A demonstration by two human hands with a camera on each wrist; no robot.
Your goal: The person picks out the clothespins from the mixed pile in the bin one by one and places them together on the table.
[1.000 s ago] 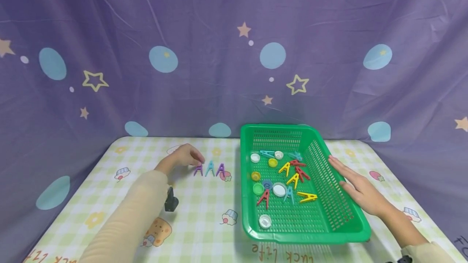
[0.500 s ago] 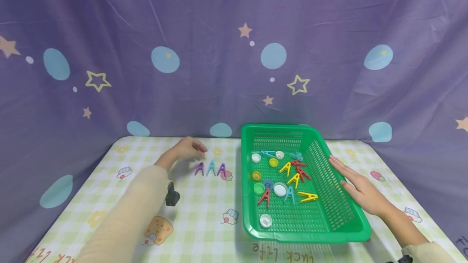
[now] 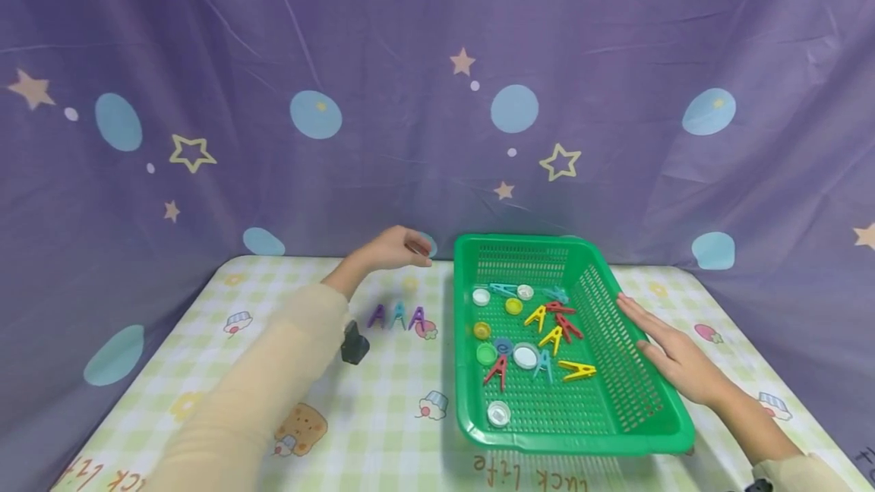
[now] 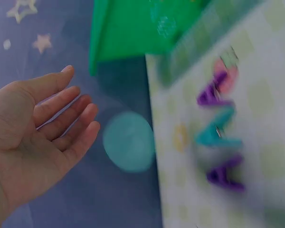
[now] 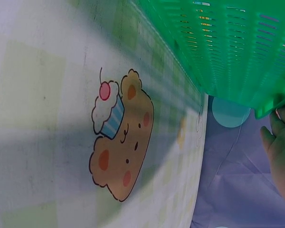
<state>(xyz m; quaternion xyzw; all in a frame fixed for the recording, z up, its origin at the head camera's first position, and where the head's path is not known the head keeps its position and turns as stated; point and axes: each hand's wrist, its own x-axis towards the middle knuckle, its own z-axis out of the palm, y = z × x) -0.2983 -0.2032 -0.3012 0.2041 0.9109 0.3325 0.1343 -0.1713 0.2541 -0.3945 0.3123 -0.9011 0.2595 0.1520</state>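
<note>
My left hand (image 3: 396,249) hangs in the air near the table's back edge, left of the green basket (image 3: 574,443). In the left wrist view its fingers are loosely bent, with nothing in the palm. Below it on the cloth stand three clothespins in a row: a purple one (image 3: 377,316), a light blue one (image 3: 399,314) and another purple one (image 3: 418,317). My right hand (image 3: 680,359) rests its fairly straight fingers on the basket's right rim. The right wrist view shows that hand (image 5: 281,147) only partly, against the basket's outer wall (image 5: 228,52).
Inside the basket lie red, yellow and blue clothespins, such as a yellow clothespin (image 3: 577,370), and several round caps, among them a white cap (image 3: 525,357). A checked cloth (image 3: 383,416) covers the table. Behind it hangs a purple curtain (image 3: 383,36).
My left hand has left the leftmost purple clothespin, rising back and to the right toward the basket. The clothespins stay in their row. My right hand stays on the rim.
</note>
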